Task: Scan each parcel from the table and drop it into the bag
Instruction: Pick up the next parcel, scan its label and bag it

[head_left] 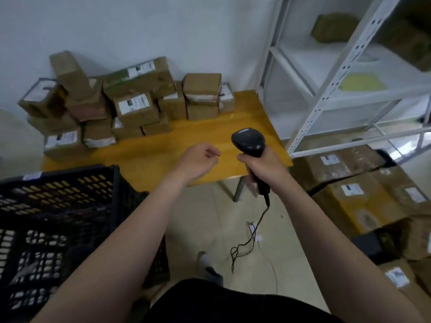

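Observation:
Several brown cardboard parcels [136, 108] with white labels are piled along the back of a yellow wooden table [245, 117], against the wall. My right hand [263, 167] grips the handle of a black barcode scanner [248, 142], its head up over the table's front right part and its cable hanging to the floor. My left hand [198, 160] hovers over the table's front edge just left of the scanner, fingers loosely curled, holding nothing. No bag is in view.
A black plastic crate [58, 206] stands at the lower left against the table. White metal shelving [326, 78] rises at the right with a few packages. More labelled boxes [354, 199] are stacked on the floor at the right. The scanner cable [247, 243] trails over the tiled floor.

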